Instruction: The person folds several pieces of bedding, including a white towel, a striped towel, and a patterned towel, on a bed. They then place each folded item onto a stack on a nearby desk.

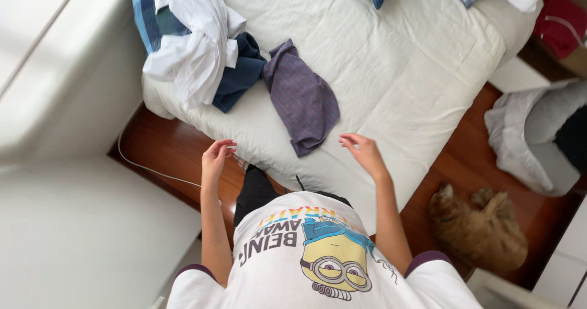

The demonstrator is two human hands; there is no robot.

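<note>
Both your hands hover empty over the bed edge, laundry unfolded.

At ten o'clock a heap of clothes (195, 46) lies rumpled on the bed sheet (403, 64), white shirt on top, a navy piece under it; nothing there looks folded yet. Your left hand (216, 157) is raised at seven o'clock, fingers loosely curled, holding nothing. Just above, at centre, the purple checked garment (302, 98) lies crumpled and apart from both hands. Your right hand (362, 152) floats palm down, fingers slightly spread. At four o'clock a cat (480, 226) lies on the wooden floor (465, 162).
</note>
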